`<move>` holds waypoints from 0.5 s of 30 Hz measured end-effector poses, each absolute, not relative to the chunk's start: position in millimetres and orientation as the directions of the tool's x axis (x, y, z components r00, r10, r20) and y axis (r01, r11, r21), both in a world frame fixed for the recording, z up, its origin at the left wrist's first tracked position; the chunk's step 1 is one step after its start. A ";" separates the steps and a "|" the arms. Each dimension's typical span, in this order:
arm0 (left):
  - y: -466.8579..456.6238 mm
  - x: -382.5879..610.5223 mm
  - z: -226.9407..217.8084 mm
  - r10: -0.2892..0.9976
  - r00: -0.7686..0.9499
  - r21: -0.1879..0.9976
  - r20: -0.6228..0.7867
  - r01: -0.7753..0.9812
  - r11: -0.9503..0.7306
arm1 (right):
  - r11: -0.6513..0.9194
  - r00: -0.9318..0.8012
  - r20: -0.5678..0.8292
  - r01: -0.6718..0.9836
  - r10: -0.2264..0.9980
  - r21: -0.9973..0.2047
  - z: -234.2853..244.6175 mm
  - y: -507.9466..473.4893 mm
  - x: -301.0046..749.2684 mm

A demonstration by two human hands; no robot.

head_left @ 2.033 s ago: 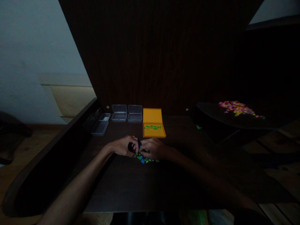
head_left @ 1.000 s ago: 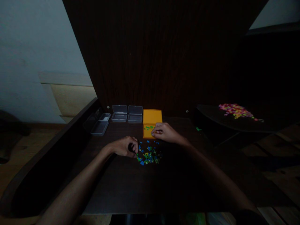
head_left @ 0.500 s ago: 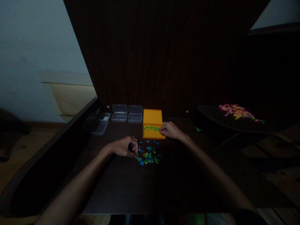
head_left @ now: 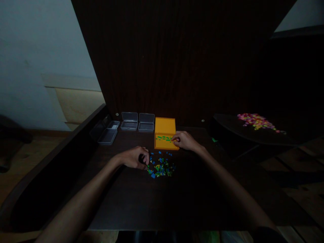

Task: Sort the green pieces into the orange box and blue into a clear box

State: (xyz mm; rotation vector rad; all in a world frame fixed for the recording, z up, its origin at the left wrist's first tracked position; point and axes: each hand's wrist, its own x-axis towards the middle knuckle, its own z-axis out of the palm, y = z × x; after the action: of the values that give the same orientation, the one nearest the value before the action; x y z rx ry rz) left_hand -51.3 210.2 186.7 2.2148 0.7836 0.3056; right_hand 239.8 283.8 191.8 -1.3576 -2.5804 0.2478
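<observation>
A loose pile of small blue, green and yellow pieces [head_left: 160,167] lies on the dark table [head_left: 157,202]. My left hand [head_left: 134,157] rests curled at the pile's left edge, fingertips pinched against the pieces; what they grip is too small to make out. My right hand [head_left: 184,140] is at the right side of an open orange box [head_left: 165,134], fingers pinched over the several green pieces lying inside it. The box's lid stands up behind it.
Three clear plastic cases stand open at the table's back left: one [head_left: 108,134], another [head_left: 129,121] and a third [head_left: 146,122]. A heap of pink and yellow pieces [head_left: 255,120] lies on a dark surface to the right. A dark wooden panel rises behind the table.
My right hand left the pile, where both hands were together, and reached up to the orange box, then shifted to its right side. The left hand has stayed at the pile.
</observation>
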 end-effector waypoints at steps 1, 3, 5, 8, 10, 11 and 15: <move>210.1 -51.1 187.1 0.621 0.783 0.724 -0.030 0.446 -0.527 | 0.567 -0.557 0.115 0.786 0.823 -0.247 191.6 283.2 239.0; 209.9 -50.7 188.2 0.622 0.782 0.718 -0.040 0.455 -0.526 | 0.575 -0.563 0.126 0.779 0.817 -0.249 190.6 282.1 237.1; 209.7 -50.6 189.3 0.623 0.781 0.715 -0.051 0.464 -0.523 | 0.577 -0.563 0.133 0.777 0.816 -0.252 189.3 281.0 235.1; 209.8 -50.9 189.4 0.624 0.779 0.714 -0.059 0.470 -0.520 | 0.568 -0.556 0.123 0.783 0.822 -0.254 187.6 280.1 233.3; 210.2 -51.4 188.3 0.622 0.781 0.715 -0.053 0.465 -0.523 | 0.564 -0.553 0.117 0.789 0.825 -0.245 187.4 280.0 233.3; 210.4 -51.6 187.6 0.621 0.782 0.717 -0.049 0.460 -0.523 | 0.562 -0.551 0.116 0.793 0.826 -0.237 187.6 280.0 233.6; 210.3 -51.8 186.7 0.625 0.780 0.729 -0.040 0.451 -0.515 | 0.555 -0.543 0.115 0.809 0.832 -0.195 189.5 280.1 235.3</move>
State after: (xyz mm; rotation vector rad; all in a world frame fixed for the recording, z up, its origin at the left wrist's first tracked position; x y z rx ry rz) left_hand -51.8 210.3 186.7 2.2025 0.7954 0.2916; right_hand 235.3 280.1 189.5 -1.3856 -2.5950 0.1759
